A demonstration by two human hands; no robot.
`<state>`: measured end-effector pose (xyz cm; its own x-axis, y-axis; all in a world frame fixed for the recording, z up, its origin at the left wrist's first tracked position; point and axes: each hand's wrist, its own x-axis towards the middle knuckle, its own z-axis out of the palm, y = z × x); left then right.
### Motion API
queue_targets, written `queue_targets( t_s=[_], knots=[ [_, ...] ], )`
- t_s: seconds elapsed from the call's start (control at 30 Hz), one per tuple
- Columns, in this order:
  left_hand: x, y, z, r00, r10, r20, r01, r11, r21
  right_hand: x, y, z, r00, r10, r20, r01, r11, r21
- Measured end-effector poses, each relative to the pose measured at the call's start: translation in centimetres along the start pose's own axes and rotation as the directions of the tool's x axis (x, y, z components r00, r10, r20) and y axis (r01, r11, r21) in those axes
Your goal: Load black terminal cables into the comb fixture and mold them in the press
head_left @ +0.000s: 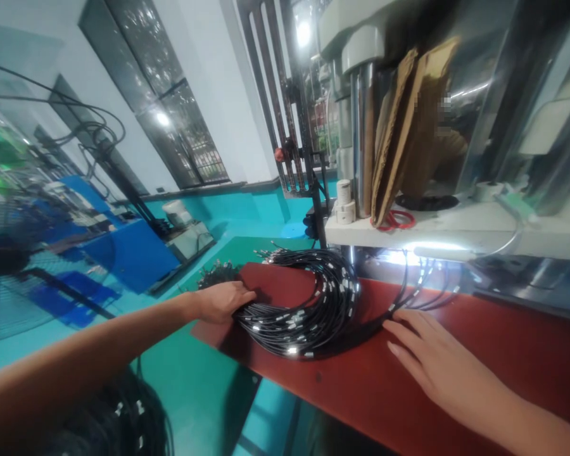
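Note:
A thick bundle of black cables (332, 297) with silvery-white tags or fittings lies curved in a loop on a red-brown board. My left hand (225, 301) is closed around the bundle's near left end, where the loose tips fan out beyond the fist. My right hand (422, 351) rests low over the board, right of the loop. Its fingers are stretched out, with the thumb apart, and the fingertips touch a few separate cables (403, 297). Those strands run from the bundle toward the lit gap under the machine.
The red-brown board (456, 329) juts out before a white press-like machine (479, 231). Cardboard pieces (394, 139) and a red ring (399, 220) stand on its ledge. More black cables (118, 418) hang at lower left. A fan (9, 272) is at far left.

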<state>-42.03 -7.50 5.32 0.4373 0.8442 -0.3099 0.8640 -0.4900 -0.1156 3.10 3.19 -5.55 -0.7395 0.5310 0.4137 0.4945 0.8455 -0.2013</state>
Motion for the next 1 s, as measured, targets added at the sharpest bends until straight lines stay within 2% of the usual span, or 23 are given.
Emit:
queue_targets(
  t_s=[0.2, 0.37, 0.47, 0.53, 0.6, 0.63, 0.7, 0.77, 0.83, 0.9, 0.97, 1.0],
  knots=[
    [-0.2, 1.6, -0.9, 0.996, -0.088, 0.032, 0.088, 0.996, -0.020, 0.5, -0.2, 0.0, 1.000, -0.009, -0.003, 0.009, 1.000, 0.025],
    [-1.0, 2.6, -4.2, 0.984, -0.148, 0.101, 0.157, 0.984, -0.089, 0.1, 0.0, -1.2, 0.999, -0.009, 0.041, 0.009, 1.000, 0.019],
    [-1.3, 3.7, -7.1, 0.946, -0.219, 0.240, 0.269, 0.942, -0.200, -0.7, -2.6, -3.5, 0.995, 0.013, 0.095, -0.019, 0.998, 0.061],
    [-1.2, 4.7, -9.0, 0.916, -0.235, 0.325, 0.335, 0.893, -0.300, -1.0, -6.0, -4.7, 0.985, -0.032, 0.169, -0.011, 0.970, 0.244],
    [-1.0, 5.7, -10.7, 0.893, -0.223, 0.390, 0.387, 0.822, -0.417, -0.7, -10.1, -4.7, 0.932, -0.174, 0.317, -0.035, 0.829, 0.558],
    [-0.9, 6.2, -11.4, 0.881, -0.211, 0.423, 0.415, 0.774, -0.478, -0.4, -12.0, -4.2, 0.897, -0.274, 0.346, -0.051, 0.713, 0.699],
    [-0.9, 7.2, -12.7, 0.858, -0.165, 0.486, 0.467, 0.645, -0.605, 0.8, -15.6, -2.4, 0.877, -0.303, 0.373, -0.171, 0.530, 0.830],
    [-1.0, 8.4, -13.7, 0.851, -0.119, 0.511, 0.501, 0.474, -0.724, 2.7, -18.8, -0.7, 0.909, -0.218, 0.354, -0.280, 0.310, 0.909],
    [-1.0, 10.1, -14.4, 0.851, -0.120, 0.511, 0.523, 0.291, -0.802, 4.7, -21.9, 0.1, 0.939, -0.132, 0.318, -0.319, 0.017, 0.948],
    [-1.0, 12.1, -14.7, 0.836, -0.185, 0.517, 0.543, 0.145, -0.827, 6.5, -25.2, -0.3, 0.960, -0.103, 0.261, -0.280, -0.304, 0.911],
    [-0.8, 14.1, -14.6, 0.813, -0.289, 0.506, 0.542, 0.056, -0.839, 7.5, -28.5, -1.2, 0.984, -0.093, 0.153, -0.178, -0.579, 0.796],
    [-0.7, 15.1, -14.5, 0.801, -0.347, 0.487, 0.529, 0.030, -0.848, 7.7, -30.0, -1.6, 0.987, -0.056, 0.151, -0.150, -0.664, 0.733]
  ],
)
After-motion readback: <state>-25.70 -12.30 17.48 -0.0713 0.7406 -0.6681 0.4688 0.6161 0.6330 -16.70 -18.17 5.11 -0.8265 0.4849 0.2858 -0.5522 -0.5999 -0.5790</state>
